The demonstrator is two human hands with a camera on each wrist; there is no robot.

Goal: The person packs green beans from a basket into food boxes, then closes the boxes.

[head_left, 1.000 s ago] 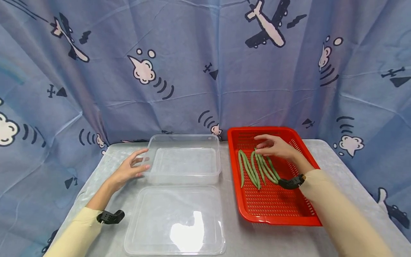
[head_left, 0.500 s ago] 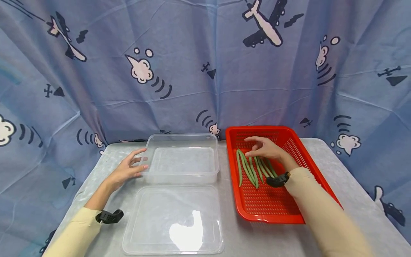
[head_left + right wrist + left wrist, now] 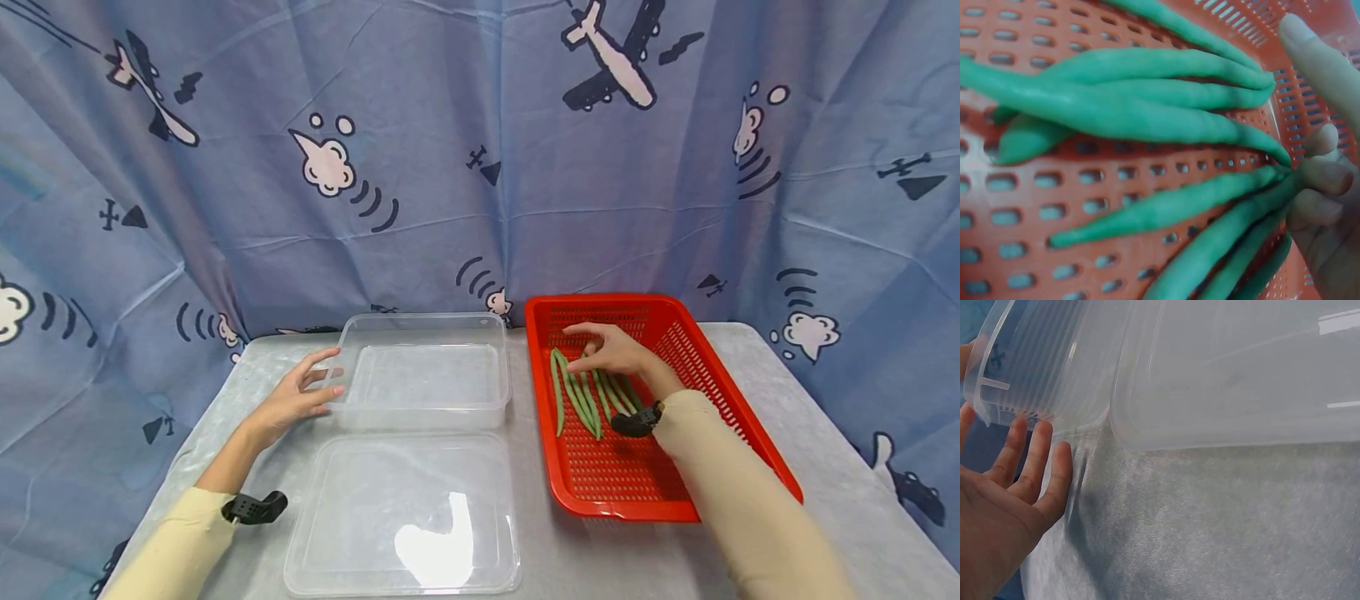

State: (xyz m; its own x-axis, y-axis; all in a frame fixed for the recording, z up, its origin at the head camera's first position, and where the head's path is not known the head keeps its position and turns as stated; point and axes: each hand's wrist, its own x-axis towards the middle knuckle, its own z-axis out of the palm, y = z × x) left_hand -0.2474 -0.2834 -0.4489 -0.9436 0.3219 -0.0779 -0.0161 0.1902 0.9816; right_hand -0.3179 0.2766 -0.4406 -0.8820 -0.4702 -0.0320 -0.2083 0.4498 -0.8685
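In the head view my left hand (image 3: 300,392) has its fingers spread at the left wall of a clear plastic container (image 3: 431,375). The left wrist view shows the fingertips right at the container's wall. My right hand (image 3: 611,348) is over green beans (image 3: 581,400) in a red perforated basket (image 3: 558,483). Its thumb and forefinger stand apart, while the other fingers bend loosely by the bean tips. In the right wrist view, the beans (image 3: 1122,112) lie on the basket floor, some ends overlapped by bent fingers (image 3: 1325,175).
A clear flat lid (image 3: 405,517) lies on the table in front of the container, reflecting light. The pale table (image 3: 750,350) carries everything. A blue patterned curtain (image 3: 420,167) hangs behind the table.
My right hand has moved left across the beans, and now its thumb is near the leftmost ones. The left hand keeps its place at the container. The view has shifted slightly.
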